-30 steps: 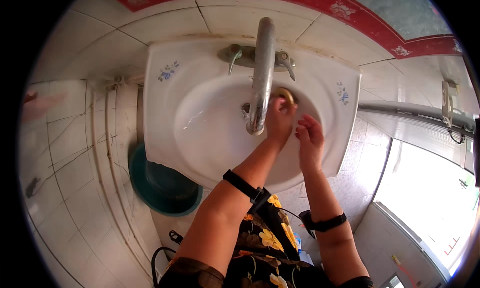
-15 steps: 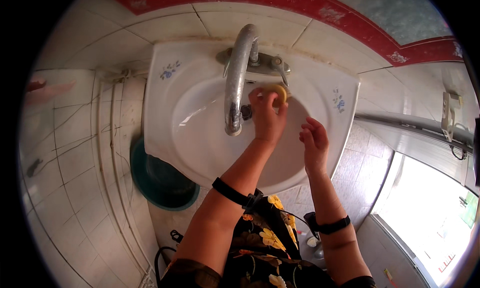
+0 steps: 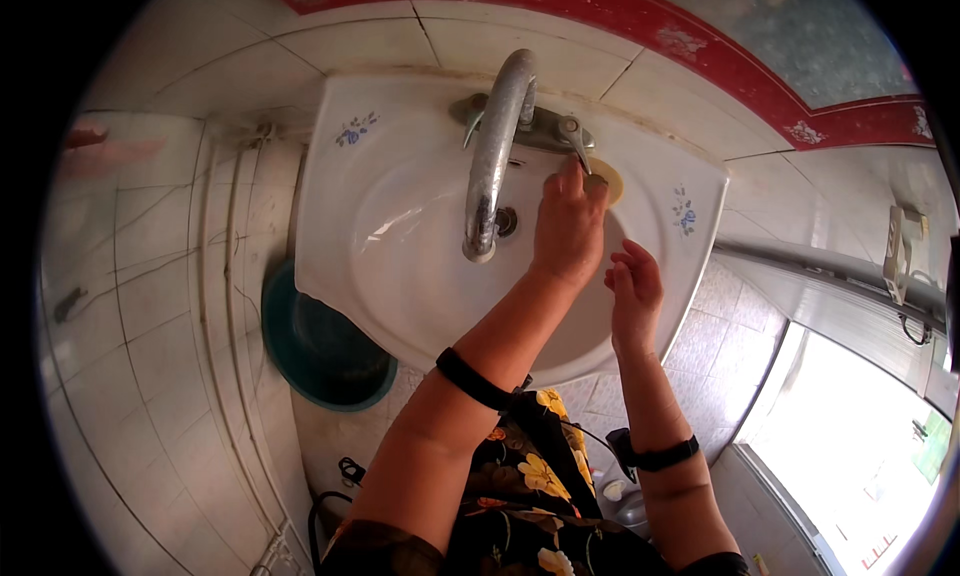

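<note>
My left hand reaches over the white sink, fingers drawn together at the tip of the right tap lever. Against its thumb side shows a flat, round, pale yellow piece, partly covered by a dark patch. Whether the fingers pinch the lever or something else is hidden. My right hand hovers above the basin's right side, fingers loosely bent and holding nothing. To the left of my left hand arches the chrome faucet spout, over the drain.
A dark green tub stands on the floor below the sink's left side. Pipes run along the tiled left wall. A red-framed mirror hangs at the back. Bright light comes through the opening at right.
My left hand has moved right and away from me, from over the basin to the right tap lever. The yellow piece has shifted right. My right hand has barely moved.
</note>
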### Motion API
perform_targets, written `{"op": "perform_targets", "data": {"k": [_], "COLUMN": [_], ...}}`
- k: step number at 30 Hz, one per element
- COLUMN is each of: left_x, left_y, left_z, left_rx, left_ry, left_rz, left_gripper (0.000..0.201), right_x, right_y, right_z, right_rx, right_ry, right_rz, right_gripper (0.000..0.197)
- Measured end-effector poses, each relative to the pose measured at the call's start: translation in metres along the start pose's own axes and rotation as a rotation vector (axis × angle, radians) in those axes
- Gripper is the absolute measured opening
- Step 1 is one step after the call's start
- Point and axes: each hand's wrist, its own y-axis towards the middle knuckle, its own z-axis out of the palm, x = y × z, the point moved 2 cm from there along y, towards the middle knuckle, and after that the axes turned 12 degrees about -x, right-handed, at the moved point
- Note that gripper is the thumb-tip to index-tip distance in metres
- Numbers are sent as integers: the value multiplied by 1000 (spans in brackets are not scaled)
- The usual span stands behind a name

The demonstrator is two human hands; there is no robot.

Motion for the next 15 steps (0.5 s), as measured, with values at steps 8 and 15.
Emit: {"op": "perform_targets", "data": {"k": [8,15], "left_x": [18,13], "left_y": [-9,-8], "left_z": [3,2], "left_rx": [9,20], "left_ry": [0,-33], "left_rz": [-43,-85], "left_gripper": [25,25], "right_x": [2,5], "right_y": [4,13], "right_z": [-11,-13], "right_rx": [17,42], "right_ry": [15,0], "right_rz": [-23,-29], "right_gripper": [27,31]}}
